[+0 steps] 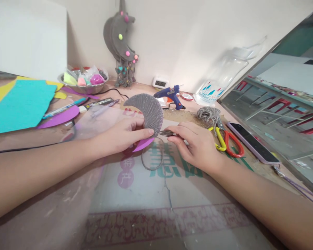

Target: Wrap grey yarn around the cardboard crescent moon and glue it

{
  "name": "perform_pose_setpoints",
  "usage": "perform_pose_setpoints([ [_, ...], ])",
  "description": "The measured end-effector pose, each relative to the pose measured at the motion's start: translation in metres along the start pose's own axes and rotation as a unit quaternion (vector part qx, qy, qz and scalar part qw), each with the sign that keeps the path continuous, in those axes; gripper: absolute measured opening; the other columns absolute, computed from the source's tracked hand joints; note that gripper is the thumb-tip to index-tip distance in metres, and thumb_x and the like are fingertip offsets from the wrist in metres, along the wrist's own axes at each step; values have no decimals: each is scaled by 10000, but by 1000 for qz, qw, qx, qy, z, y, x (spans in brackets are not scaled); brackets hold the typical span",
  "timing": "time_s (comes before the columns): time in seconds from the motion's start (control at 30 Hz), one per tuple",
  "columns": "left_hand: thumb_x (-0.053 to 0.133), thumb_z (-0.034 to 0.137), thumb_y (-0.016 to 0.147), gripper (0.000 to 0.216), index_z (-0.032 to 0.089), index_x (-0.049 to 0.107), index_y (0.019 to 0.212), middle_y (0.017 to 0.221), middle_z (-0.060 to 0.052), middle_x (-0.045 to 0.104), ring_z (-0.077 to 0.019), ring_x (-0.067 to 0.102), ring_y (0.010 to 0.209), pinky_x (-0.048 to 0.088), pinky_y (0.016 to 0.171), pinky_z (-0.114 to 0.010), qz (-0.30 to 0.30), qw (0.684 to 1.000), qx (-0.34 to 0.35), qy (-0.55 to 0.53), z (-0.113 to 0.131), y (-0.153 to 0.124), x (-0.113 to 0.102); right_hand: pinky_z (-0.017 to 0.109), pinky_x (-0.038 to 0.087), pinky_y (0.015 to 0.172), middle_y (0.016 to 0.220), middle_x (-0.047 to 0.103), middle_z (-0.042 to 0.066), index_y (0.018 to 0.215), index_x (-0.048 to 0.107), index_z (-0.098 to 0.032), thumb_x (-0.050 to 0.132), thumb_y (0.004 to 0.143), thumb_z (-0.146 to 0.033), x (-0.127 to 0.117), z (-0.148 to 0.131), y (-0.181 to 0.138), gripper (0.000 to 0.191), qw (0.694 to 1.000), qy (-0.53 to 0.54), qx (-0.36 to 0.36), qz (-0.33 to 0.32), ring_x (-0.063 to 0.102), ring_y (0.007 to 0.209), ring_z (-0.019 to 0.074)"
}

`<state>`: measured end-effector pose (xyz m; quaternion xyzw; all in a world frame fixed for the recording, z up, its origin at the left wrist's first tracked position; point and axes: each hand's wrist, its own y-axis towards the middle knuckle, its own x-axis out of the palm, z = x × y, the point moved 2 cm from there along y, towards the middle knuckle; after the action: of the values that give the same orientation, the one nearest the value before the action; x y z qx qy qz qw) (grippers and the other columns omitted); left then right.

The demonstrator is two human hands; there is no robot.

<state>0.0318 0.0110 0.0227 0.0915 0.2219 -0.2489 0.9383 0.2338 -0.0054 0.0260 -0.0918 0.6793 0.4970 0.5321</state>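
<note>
My left hand (126, 133) pinches a crescent moon shape (152, 111), thumb in front. Grey yarn is wound closely around most of the crescent, and its lower tip (143, 144) shows bare purple. Just right of it, my right hand (195, 142) is closed, with thumb and forefinger on a small dark grey pointed thing (167, 133) whose kind I cannot make out. Its tip lies close to the crescent's edge. A loop of grey yarn (152, 169) hangs below, and a loose strand (169, 194) trails down over the clear-covered, printed board (120, 199).
A ball of grey yarn (208, 115), scissors (229, 142) and a phone (253, 142) lie right. Behind are a blue glue gun (172, 95), small clock (160, 82) and glass bottle (216, 80). Left are turquoise felt (23, 104) and a bowl (85, 89). A decorated moon (120, 38) hangs behind.
</note>
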Motion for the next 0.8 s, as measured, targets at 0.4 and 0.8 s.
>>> perform_pose_setpoints([
  [0.4, 502, 302, 859, 238, 170, 536, 664, 658, 30, 515, -114, 482, 639, 398, 616, -244, -9, 999, 37, 0, 2, 0, 0, 283, 418, 633, 771, 639, 62, 1002, 631, -125, 474, 926, -273, 4, -2, 1, 229, 999, -17, -14, -25, 572, 710, 166],
  [0.8, 510, 305, 859, 257, 172, 500, 639, 650, 28, 496, -111, 459, 627, 394, 607, -239, -8, 999, 31, -7, 1, 0, -1, 276, 405, 640, 772, 646, 51, 987, 631, -151, 452, 937, -268, 5, 0, 2, 220, 999, -16, -20, -45, 578, 730, 163],
])
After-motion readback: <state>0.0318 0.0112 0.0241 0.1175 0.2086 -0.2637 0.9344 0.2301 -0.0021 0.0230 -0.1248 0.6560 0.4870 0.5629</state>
